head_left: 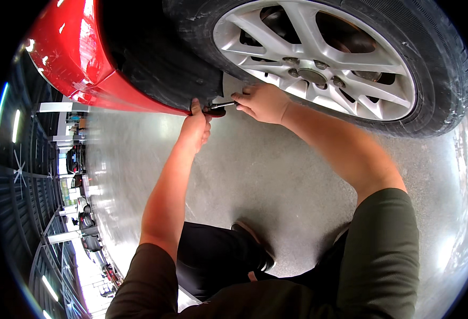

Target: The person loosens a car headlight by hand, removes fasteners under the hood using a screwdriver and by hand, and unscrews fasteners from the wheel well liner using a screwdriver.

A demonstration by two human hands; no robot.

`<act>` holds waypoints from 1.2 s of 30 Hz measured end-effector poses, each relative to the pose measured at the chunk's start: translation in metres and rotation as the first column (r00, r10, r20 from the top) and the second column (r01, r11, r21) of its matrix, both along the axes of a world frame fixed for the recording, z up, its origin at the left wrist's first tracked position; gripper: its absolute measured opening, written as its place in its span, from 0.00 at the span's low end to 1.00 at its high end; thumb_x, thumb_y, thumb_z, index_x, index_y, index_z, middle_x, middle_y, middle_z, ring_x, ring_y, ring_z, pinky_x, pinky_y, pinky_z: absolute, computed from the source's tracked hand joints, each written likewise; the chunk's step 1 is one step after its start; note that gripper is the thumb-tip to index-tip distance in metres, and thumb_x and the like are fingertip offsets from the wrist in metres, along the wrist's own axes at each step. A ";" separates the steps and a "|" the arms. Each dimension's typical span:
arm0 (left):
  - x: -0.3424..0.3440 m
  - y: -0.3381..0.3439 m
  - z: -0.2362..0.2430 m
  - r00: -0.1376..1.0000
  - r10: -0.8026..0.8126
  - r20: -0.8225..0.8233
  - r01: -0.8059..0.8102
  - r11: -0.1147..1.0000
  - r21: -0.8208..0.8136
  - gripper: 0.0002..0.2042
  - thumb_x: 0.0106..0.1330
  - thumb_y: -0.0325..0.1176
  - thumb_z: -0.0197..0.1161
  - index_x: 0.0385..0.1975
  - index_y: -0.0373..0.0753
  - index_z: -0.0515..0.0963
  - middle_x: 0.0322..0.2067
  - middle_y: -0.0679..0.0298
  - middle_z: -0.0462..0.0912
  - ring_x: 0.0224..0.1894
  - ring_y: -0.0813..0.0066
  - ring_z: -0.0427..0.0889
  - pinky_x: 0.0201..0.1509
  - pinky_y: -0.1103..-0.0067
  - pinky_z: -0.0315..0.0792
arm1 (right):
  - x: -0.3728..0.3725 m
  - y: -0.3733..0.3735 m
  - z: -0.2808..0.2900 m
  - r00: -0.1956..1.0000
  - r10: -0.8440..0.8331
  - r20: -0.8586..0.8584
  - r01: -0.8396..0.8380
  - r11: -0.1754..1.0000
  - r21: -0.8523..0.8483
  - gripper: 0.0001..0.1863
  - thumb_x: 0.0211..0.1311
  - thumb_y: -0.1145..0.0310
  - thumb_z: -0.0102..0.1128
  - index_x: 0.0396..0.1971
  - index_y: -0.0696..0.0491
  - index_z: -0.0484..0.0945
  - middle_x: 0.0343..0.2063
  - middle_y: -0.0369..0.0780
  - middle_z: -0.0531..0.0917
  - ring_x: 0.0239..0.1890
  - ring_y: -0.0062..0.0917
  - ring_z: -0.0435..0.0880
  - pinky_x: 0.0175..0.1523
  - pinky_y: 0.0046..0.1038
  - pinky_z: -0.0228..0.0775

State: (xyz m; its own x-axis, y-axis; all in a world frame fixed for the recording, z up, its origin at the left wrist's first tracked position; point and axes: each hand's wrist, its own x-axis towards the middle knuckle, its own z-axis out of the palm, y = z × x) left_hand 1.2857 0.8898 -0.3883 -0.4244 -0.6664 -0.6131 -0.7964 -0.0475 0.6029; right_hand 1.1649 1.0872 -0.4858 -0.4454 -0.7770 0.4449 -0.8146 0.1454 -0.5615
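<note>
**Head view: two hands on a ratchet at the wheel**

Left hand clenches the ratchet handle just below the tyre; right hand, fingers curled around the shaft, steadies it beside the alloy wheel, bracing the tool against slip.

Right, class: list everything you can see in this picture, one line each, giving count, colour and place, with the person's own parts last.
Car body: one, red, upper left.
Tyre: one, black, top.
Alloy wheel: one, silver, inside the tyre, lug nuts around its hub.
Hand tool: one, metal shaft with dark handle, at the wheel's lower left edge.
Floor: one, grey and glossy, beneath.
Parked cars: several, dark, far left.
Shoe: one, black, on the floor.
Left hand: one, holding the tool's handle.
Right hand: one, on the tool's shaft.
</note>
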 end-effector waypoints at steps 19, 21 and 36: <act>0.000 0.002 0.000 1.000 -0.008 0.011 0.008 1.000 -0.026 0.36 0.75 0.72 0.34 0.32 0.41 0.72 0.13 0.78 0.49 0.14 0.82 0.49 0.19 0.79 0.44 | -0.009 -0.003 0.034 0.964 0.060 0.261 -0.109 0.978 0.178 0.16 0.70 0.54 0.61 0.48 0.46 0.86 0.38 0.42 0.88 0.42 0.41 0.88 0.47 0.42 0.79; -0.002 0.003 -0.002 0.999 -0.043 0.002 0.043 0.999 -0.005 0.36 0.75 0.72 0.34 0.33 0.41 0.72 0.13 0.78 0.50 0.14 0.82 0.48 0.19 0.79 0.44 | -0.022 -0.010 0.033 0.927 0.081 0.365 -0.160 0.968 0.193 0.16 0.69 0.53 0.62 0.46 0.47 0.87 0.38 0.42 0.89 0.43 0.40 0.88 0.48 0.41 0.78; -0.001 0.001 -0.002 1.000 -0.023 -0.014 0.023 1.000 -0.007 0.35 0.74 0.72 0.36 0.29 0.42 0.71 0.14 0.77 0.52 0.14 0.83 0.51 0.19 0.79 0.45 | 0.001 -0.011 0.043 0.977 -0.058 0.207 -0.012 0.947 0.320 0.15 0.71 0.52 0.56 0.40 0.45 0.86 0.35 0.39 0.88 0.41 0.40 0.87 0.45 0.44 0.78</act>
State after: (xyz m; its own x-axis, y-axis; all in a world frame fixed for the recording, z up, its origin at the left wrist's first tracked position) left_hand 1.2850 0.8907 -0.3905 -0.4484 -0.6607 -0.6020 -0.7885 -0.0249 0.6146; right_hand 1.1657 1.0760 -0.4425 -0.5214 -0.8504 0.0706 -0.6769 0.3618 -0.6411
